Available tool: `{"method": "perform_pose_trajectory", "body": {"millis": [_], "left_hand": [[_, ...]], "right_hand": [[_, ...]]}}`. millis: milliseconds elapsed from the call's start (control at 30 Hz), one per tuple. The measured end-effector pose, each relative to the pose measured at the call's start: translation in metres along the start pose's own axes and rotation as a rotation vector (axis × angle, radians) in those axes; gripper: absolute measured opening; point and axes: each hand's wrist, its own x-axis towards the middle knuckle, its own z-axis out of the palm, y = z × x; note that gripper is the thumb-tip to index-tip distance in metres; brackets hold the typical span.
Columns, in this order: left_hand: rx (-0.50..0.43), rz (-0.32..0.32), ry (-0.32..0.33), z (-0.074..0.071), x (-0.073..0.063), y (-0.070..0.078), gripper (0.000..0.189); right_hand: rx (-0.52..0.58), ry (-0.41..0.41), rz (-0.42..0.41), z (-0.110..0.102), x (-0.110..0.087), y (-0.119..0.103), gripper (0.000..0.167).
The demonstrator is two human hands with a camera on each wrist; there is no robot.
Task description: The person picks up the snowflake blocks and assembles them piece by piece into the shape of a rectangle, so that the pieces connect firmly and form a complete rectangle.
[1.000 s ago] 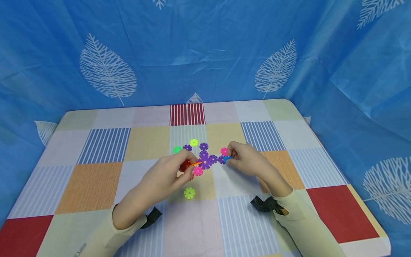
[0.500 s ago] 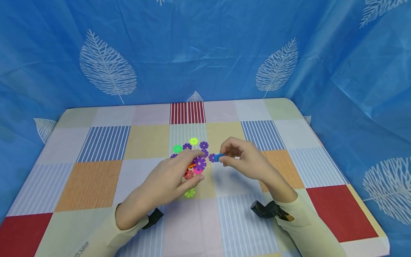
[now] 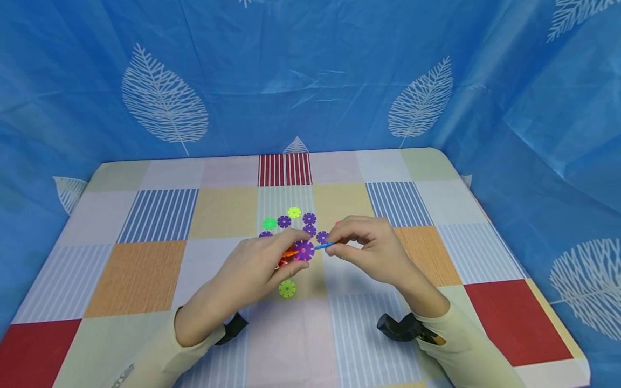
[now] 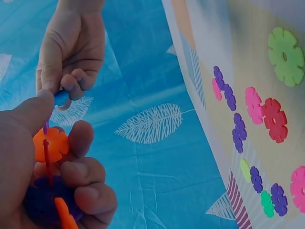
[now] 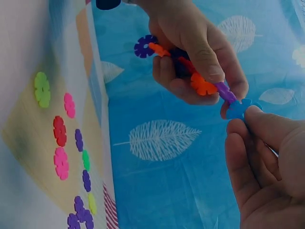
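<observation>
One blue notched plastic disc [image 5: 237, 110], pinched by the right hand [image 3: 370, 246], meets purple, orange and red notched plastic discs [image 3: 305, 251] gripped by the curled left hand [image 3: 256, 261], above the tabletop [image 3: 291, 334], midway between its side edges.

The left hand [image 4: 18, 148] grips linked discs [image 4: 57, 144], seemingly touching the blue piece [image 4: 61, 98] the right hand [image 4: 74, 47] pinches.

Several discs [image 3: 284, 221] are lying on the table [image 3: 291, 345], beyond the left hand [image 3: 254, 261]! A lone disc [image 3: 287, 289] is sitting nearer.
</observation>
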Motion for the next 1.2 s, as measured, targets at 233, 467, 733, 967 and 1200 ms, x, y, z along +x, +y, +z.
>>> {"method": "perform_pose_trajectory", "body": {"millis": [233, 467, 733, 967, 1200], "left_hand": [[-0.007, 0.038, 0.005, -0.001, 0.000, 0.000, 0.044], [-0.016, 0.083, 0.008, -0.003, 0.000, 0.001, 0.040], [0.021, 0.112, 0.005, -0.005, 0.000, 0.001, 0.046], [-0.023, 0.128, 0.015, -0.004, 0.000, 0.000, 0.049], [-0.026, 0.039, -0.019, -0.007, 0.001, -0.002, 0.042]], "right_hand": [[-0.107, 0.011, -0.124, 0.002, -0.003, 0.010, 0.026], [-0.135, 0.002, -0.211, 0.006, -0.005, 0.015, 0.005], [-0.162, 0.010, -0.308, 0.014, -0.003, 0.014, 0.008], [-0.155, 0.031, -0.337, 0.015, -0.004, 0.017, 0.010], [-0.153, 0.021, -0.272, 0.009, -0.001, 0.021, 0.019]]}}
